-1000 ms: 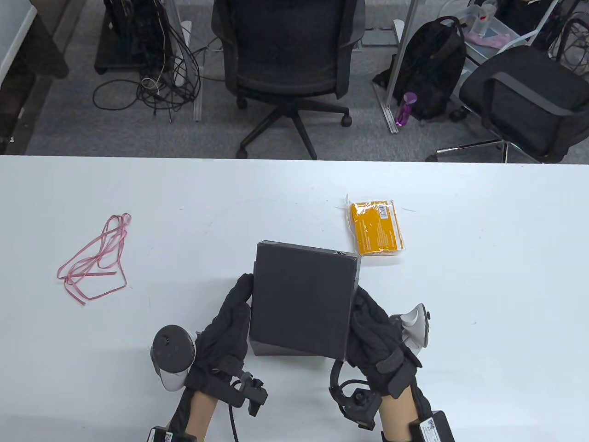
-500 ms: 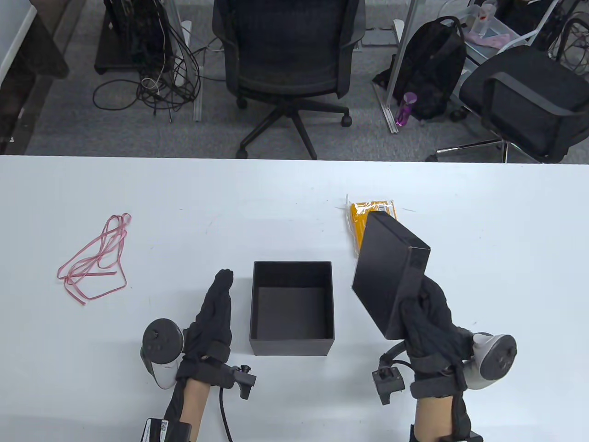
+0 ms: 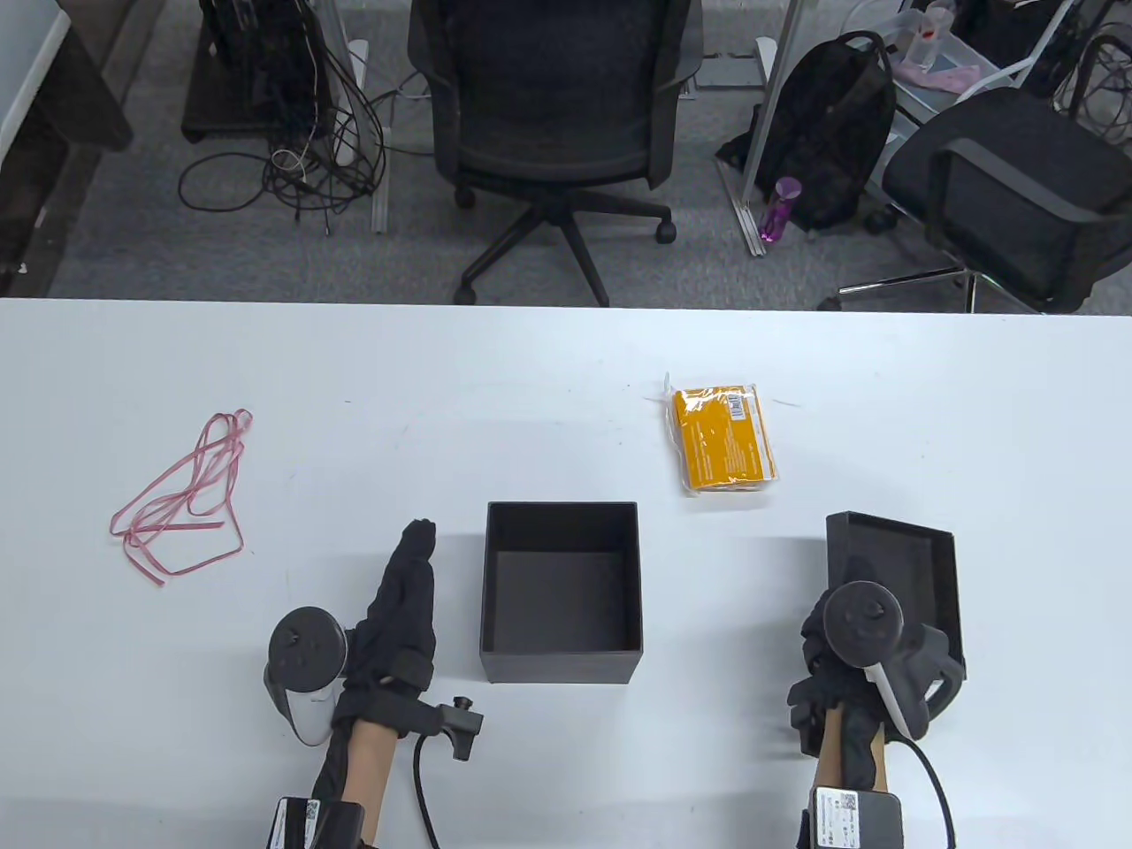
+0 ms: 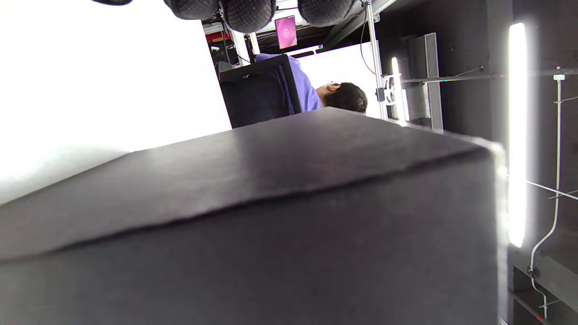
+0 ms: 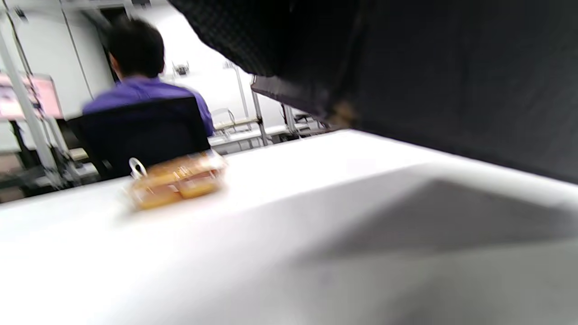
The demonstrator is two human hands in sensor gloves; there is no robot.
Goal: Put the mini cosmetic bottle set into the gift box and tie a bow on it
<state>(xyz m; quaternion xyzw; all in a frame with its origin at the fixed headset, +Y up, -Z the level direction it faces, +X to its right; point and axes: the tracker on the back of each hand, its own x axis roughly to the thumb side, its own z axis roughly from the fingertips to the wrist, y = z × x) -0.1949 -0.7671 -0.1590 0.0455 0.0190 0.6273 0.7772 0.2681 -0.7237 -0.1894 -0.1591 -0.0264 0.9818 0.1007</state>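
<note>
The black gift box point(image 3: 561, 668) stands open and empty at the table's near middle; its wall point(image 4: 289, 216) fills the left wrist view. My left hand point(image 3: 411, 575) lies just left of the box with straight fingers, a small gap between them. My right hand point(image 3: 827, 659) grips the near left edge of the black lid point(image 3: 911, 553), which is turned inside up at the right. In the blurred right wrist view the lid point(image 5: 474, 90) hangs slightly above the table, over its own shadow. The orange cosmetic set packet point(image 3: 723, 438) lies beyond, also visible as a blurred packet point(image 5: 178, 180).
A pink ribbon point(image 3: 181, 504) lies in loose loops at the left of the white table point(image 3: 354, 389). Office chairs, cables and a backpack stand on the floor beyond the far edge. A person point(image 4: 316, 92) sits in the background.
Both hands lifted the lid off the box. My right hand carried it to the right, turned it inside up and lowered it near the table. My left hand let go and stays beside the box.
</note>
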